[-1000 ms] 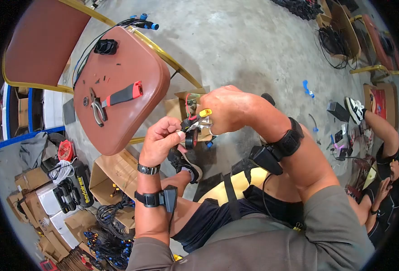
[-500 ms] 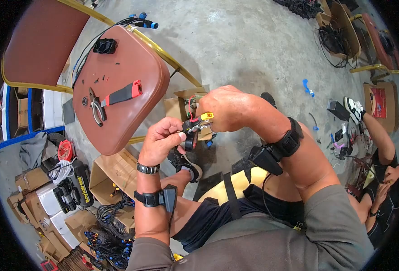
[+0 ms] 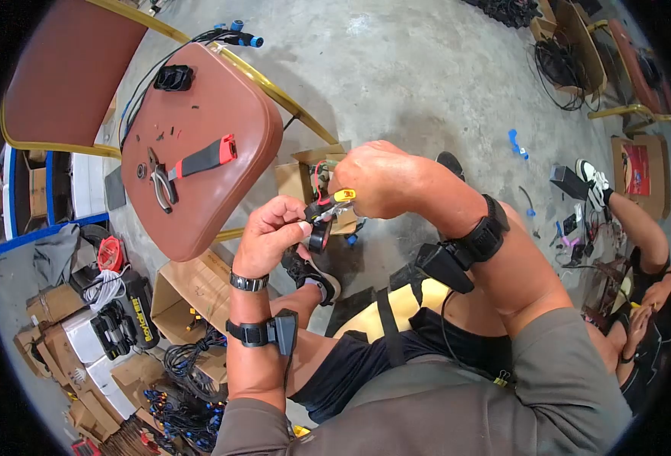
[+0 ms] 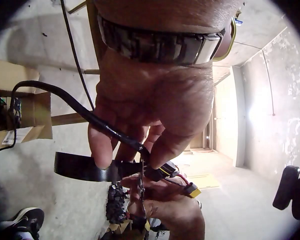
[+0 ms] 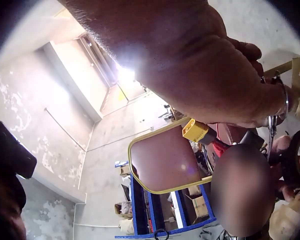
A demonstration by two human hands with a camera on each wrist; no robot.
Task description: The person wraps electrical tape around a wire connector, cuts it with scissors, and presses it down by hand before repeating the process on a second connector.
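My left hand [image 3: 269, 237] pinches a black cable [image 4: 75, 102] between thumb and fingers. In the same hand is a roll of black tape [image 4: 82, 167], its ring hanging beside the fingertips. My right hand [image 3: 377, 182] grips small metal scissors [image 5: 273, 122], a handle loop showing round its fingers in the right wrist view. The scissor blades [image 4: 141, 182] reach up to the tape and cable at the left fingertips. A yellow connector [image 3: 344, 195] on short red wires sticks out between the hands. The right fingertips are hidden in the head view.
On the brown chair seat [image 3: 206, 99] lie pliers [image 3: 163, 182], a red-and-black-handled tool [image 3: 206, 157] and a black plastic part [image 3: 175, 77]. An open cardboard box [image 3: 293, 181] stands beneath the hands. Cables and boxes crowd the lower left. Another person [image 3: 643, 304] sits at right.
Both hands stay almost in place. The tape roll and yellow connector have tilted slightly, and the right hand has shifted a little to the left. The other person's hands have moved.
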